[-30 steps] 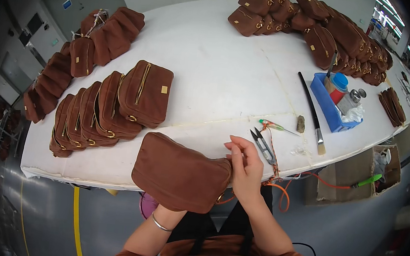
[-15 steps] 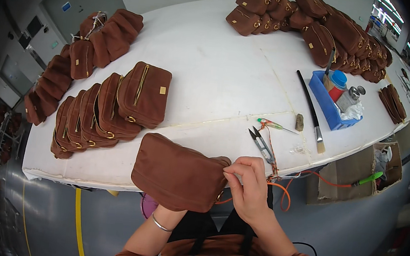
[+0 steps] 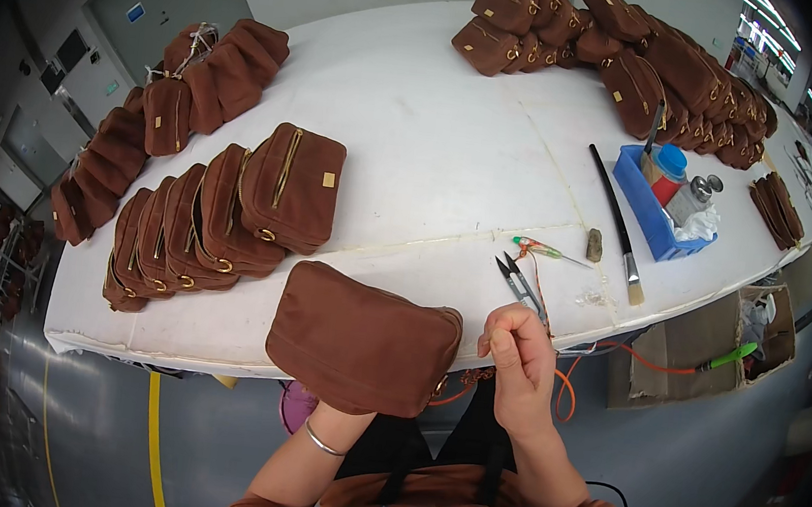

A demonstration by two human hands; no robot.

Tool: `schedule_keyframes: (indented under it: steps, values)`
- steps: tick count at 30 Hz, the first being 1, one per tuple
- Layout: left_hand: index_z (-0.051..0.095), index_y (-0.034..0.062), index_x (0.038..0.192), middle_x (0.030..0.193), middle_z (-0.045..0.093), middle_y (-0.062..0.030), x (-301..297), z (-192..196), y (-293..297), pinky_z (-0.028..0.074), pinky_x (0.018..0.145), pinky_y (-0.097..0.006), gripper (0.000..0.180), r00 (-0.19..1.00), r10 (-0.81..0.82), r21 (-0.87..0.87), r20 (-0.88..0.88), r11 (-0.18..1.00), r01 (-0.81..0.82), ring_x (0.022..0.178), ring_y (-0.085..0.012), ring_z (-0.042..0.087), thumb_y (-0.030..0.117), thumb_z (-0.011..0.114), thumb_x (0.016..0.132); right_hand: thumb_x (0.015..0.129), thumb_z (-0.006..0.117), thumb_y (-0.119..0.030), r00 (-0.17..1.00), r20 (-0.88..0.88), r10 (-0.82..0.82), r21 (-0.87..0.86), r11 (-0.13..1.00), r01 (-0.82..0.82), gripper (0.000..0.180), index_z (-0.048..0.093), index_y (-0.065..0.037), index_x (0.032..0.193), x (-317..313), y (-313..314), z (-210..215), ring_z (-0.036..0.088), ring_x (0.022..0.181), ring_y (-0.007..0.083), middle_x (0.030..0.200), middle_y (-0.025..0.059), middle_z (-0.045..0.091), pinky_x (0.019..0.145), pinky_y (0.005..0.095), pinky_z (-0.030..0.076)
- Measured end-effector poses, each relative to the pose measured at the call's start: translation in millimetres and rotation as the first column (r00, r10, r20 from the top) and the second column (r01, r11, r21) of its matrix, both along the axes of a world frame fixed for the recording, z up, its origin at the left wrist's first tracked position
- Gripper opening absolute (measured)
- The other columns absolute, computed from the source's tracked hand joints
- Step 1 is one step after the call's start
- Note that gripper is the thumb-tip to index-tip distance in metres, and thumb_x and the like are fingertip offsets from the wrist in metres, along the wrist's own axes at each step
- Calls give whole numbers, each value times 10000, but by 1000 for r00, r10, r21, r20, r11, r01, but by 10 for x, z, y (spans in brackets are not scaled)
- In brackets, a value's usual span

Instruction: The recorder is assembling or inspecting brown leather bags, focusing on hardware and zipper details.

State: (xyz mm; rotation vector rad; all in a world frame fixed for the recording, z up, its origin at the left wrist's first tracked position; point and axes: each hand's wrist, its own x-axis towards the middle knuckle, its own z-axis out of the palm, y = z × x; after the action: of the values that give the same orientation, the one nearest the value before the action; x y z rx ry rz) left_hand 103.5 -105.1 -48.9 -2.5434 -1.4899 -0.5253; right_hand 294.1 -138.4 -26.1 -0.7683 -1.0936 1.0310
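A brown zip bag is held at the table's front edge, its plain side up and a gold ring at its right end. Beneath it is my left hand; only the wrist with a silver bangle shows, the fingers hidden by the bag. Just right of the bag, apart from it, my right hand is closed with thumb and fingertips pinched together. Whatever is in that pinch, if anything, is too small to see. Beyond the right hand lie dark thread snips and a green-handled awl.
A row of brown bags stands at left, with more bags behind. Bags are piled at far right. A blue bin holds bottles beside a long brush. A cardboard box sits below the right edge.
My right hand has come away from the bag's right end, moving right, and its fingers have curled in. The bag has stayed nearly in place.
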Motion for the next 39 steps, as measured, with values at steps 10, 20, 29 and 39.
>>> schedule_keyframes:
  steps: [10,20,29,39]
  values:
    - [513,108,1316,1271,559,-68,-80,160,24,396,1028,-381,486,1000,-4,196,-21,981,8,1196,-235,512,328,622,897,993,505,-58,989,62,132,47,990,-135,58,487,-4,985,4,-291,96,401,759,59,926,16,456,695,194,374]
    - [355,110,1470,1464,433,-71,-650,-419,394,271,1164,-403,642,923,-58,349,381,933,-85,1372,-245,380,363,593,930,927,592,-88,661,507,554,-63,788,-612,79,600,-36,987,-593,-533,-134,602,841,274,917,99,620,731,359,487]
    - [356,115,1472,1460,442,-71,-730,266,38,284,1157,-407,637,996,31,211,82,976,-48,1357,-245,406,366,582,933,911,598,-96,513,673,532,-130,769,-626,190,609,-19,1084,-801,-533,-255,657,904,327,969,145,675,799,371,536]
    - [256,152,1517,1526,354,-62,-788,-50,-139,292,1165,-402,583,947,-43,-1,319,999,46,1399,-238,352,429,392,1024,938,615,-60,944,327,-52,-113,989,94,129,647,31,1024,-163,-250,426,708,754,139,810,104,719,674,247,554]
